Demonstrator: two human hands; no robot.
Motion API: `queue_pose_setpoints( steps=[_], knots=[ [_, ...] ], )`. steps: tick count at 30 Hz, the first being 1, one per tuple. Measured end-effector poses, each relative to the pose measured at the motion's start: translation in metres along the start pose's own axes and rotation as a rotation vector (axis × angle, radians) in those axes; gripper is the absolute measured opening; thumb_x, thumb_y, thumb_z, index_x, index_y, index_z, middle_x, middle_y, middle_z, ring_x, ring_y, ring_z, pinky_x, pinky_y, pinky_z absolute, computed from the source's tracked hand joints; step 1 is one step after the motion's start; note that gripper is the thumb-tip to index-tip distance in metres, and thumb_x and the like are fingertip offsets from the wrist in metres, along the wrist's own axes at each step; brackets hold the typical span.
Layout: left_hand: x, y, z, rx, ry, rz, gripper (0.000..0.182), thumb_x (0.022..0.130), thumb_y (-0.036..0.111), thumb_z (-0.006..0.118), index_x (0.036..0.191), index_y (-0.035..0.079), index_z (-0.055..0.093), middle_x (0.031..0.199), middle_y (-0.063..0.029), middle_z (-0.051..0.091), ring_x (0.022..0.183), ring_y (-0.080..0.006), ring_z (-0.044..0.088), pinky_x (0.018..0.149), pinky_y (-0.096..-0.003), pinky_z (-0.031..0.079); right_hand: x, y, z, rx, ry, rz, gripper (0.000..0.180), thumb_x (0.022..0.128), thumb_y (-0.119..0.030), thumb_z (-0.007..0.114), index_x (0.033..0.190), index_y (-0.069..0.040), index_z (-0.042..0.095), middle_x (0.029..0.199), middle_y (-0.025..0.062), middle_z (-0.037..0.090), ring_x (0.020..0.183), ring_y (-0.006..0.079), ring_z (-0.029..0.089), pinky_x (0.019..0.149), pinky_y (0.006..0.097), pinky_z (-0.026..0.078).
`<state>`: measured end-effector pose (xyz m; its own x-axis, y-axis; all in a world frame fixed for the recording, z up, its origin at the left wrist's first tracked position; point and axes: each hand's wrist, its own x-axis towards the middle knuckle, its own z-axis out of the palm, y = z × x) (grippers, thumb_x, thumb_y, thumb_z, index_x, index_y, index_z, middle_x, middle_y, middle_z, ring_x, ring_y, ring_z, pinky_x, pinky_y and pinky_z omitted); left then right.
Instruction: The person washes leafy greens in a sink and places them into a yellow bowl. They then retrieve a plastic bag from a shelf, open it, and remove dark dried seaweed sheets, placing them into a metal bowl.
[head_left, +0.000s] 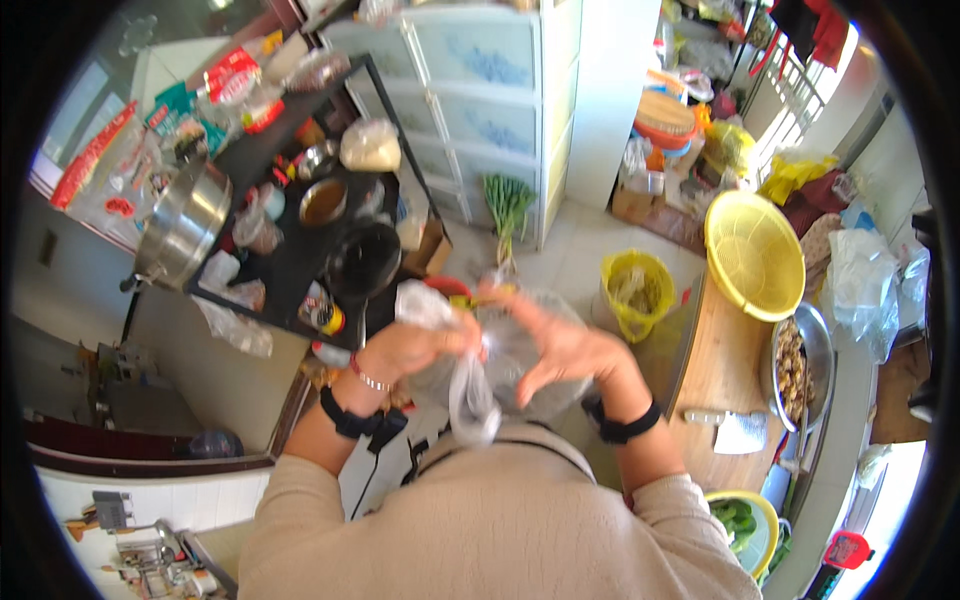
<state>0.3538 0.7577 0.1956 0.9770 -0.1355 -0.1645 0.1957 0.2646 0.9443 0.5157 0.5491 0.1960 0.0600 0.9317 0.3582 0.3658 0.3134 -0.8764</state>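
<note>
A large clear plastic bag (551, 390) hangs in front of my body, its neck gathered near the centre. My left hand (431, 341) grips the bag's gathered neck, and the loose white plastic ends stick out above and below the fingers. Just to the right, my right hand (566, 345) is held over the bag with thumb and fingers spread wide; nothing is in its grasp. What the bag contains is hard to make out. A bunch of green leafy vegetables (508, 206) stands on the floor against the drawer cabinet.
On the left, a black rack (285, 289) holds a wok (364, 259) and a steel pot (184, 225). To the right, a wooden counter (694, 367) bears a cleaver (739, 433), a yellow colander (754, 255) and a steel bowl (825, 367). A yellow-lined bin (637, 292) stands on the floor.
</note>
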Motion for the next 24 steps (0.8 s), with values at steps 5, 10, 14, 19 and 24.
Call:
queue_pose_setpoints(
  steps=[5,10,14,19,24],
  knots=[
    [0.000,0.025,0.019,0.393,0.196,0.092,0.018,0.078,0.001,0.074,0.081,0.008,0.057,0.088,0.0029,0.061,0.082,-0.0125,0.057,0.076,-0.0238,0.044,0.005,0.024,0.023,-0.159,0.121,0.215,0.067,0.083,-0.007,0.071,0.144,-0.006,0.045,0.113,0.0199,0.067,0.096,0.0264,0.067,0.083,0.0387,0.051],
    [0.008,0.002,0.022,1.249,0.602,0.636,0.027,0.072,0.001,0.073,0.086,0.005,0.051,0.086,-0.0101,0.057,0.072,-0.0268,0.061,0.064,-0.0326,0.050,0.004,0.023,0.034,0.520,0.075,0.371,0.062,0.097,-0.011,0.060,0.154,-0.008,0.035,0.107,0.0019,0.064,0.091,0.0117,0.059,0.082,0.0286,0.049],
    [0.005,0.003,0.027,1.414,0.659,0.909,0.024,0.071,-0.001,0.071,0.086,0.002,0.052,0.090,-0.0113,0.058,0.071,-0.0287,0.063,0.059,-0.0370,0.052,0.012,0.008,0.024,0.792,0.057,0.386,0.070,0.104,-0.021,0.055,0.161,-0.011,0.015,0.121,0.0013,0.060,0.107,0.0075,0.052,0.095,0.0265,0.044],
    [0.007,0.016,0.039,1.496,0.561,0.986,0.015,0.073,0.004,0.069,0.078,0.006,0.056,0.082,-0.0065,0.056,0.064,-0.0258,0.059,0.053,-0.0363,0.047,0.014,0.013,-0.001,0.354,-0.164,0.412,0.034,0.101,-0.012,0.058,0.134,-0.007,0.061,0.122,-0.0038,0.063,0.103,0.0076,0.054,0.093,0.0277,0.046],
    [0.007,0.033,0.042,1.706,0.557,1.012,0.017,0.062,0.014,0.069,0.065,0.011,0.053,0.073,-0.0024,0.047,0.070,-0.0196,0.053,0.056,-0.0307,0.044,0.044,-0.048,-0.011,-0.845,0.565,-0.345,0.016,0.072,0.005,0.063,0.084,-0.005,0.062,0.083,0.0086,0.063,0.084,0.0298,0.065,0.072,0.0373,0.054]
  ],
)
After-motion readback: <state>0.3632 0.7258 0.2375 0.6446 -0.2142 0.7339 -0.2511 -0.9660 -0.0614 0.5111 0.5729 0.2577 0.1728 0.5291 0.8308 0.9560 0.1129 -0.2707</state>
